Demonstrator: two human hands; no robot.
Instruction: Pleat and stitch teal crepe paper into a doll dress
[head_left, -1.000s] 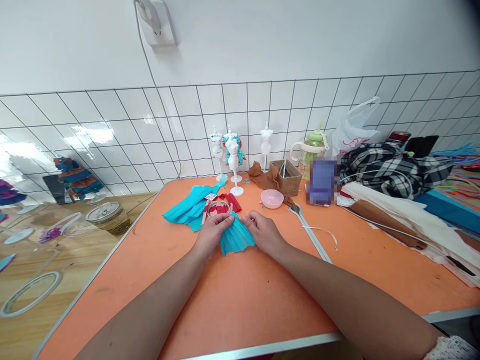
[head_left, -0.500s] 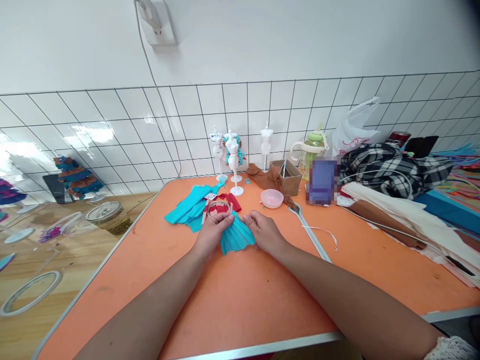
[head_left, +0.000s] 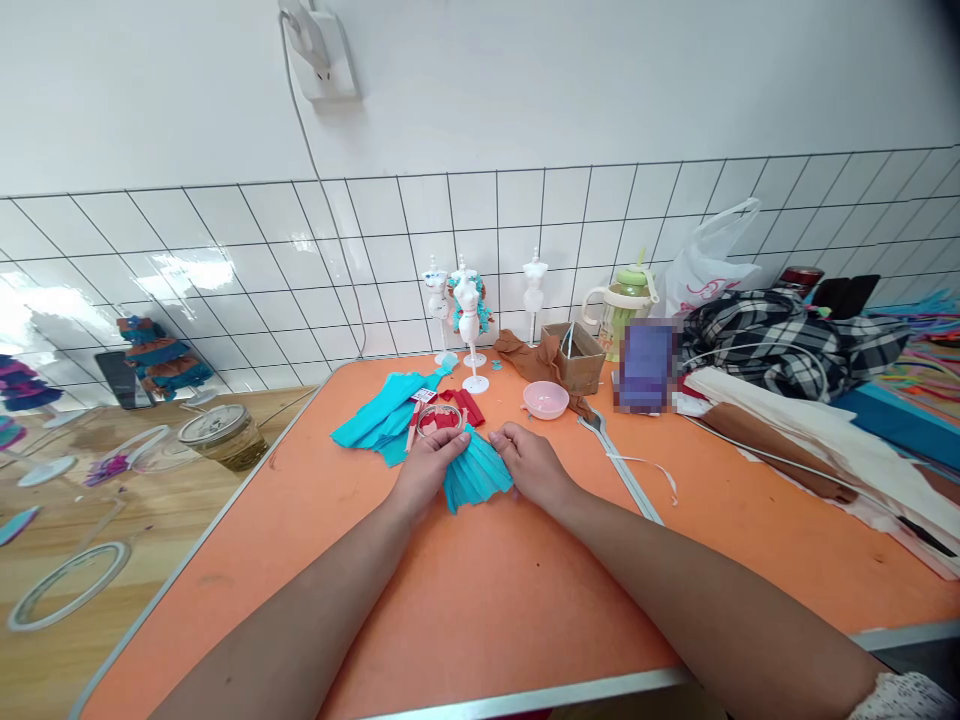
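Observation:
Between my two hands is a piece of turquoise crepe paper (head_left: 475, 476), gathered at its top and fanned out below. My left hand (head_left: 429, 466) pinches its upper left corner, and my right hand (head_left: 529, 464) grips its right side. Just beyond my left hand lie a roll of tape (head_left: 439, 419), some red paper (head_left: 469, 408) and a larger spread of turquoise crepe paper (head_left: 384, 412). A small white mannequin (head_left: 469, 325) stands behind them, with a pink bowl (head_left: 546, 400) to its right.
More mannequins (head_left: 534, 290) stand by the tiled wall. A cardboard box (head_left: 577, 360), a green-lidded jug (head_left: 626, 300) and a blurred purple object (head_left: 646, 366) are at the back right. Scissors (head_left: 600, 430) lie right of my hands. A lidded jar (head_left: 223, 436) sits on the wooden surface at left.
The whole view has shifted slightly, so everything appears a little lower and further right. Both hands keep their hold on the turquoise crepe paper, with almost no change in pose.

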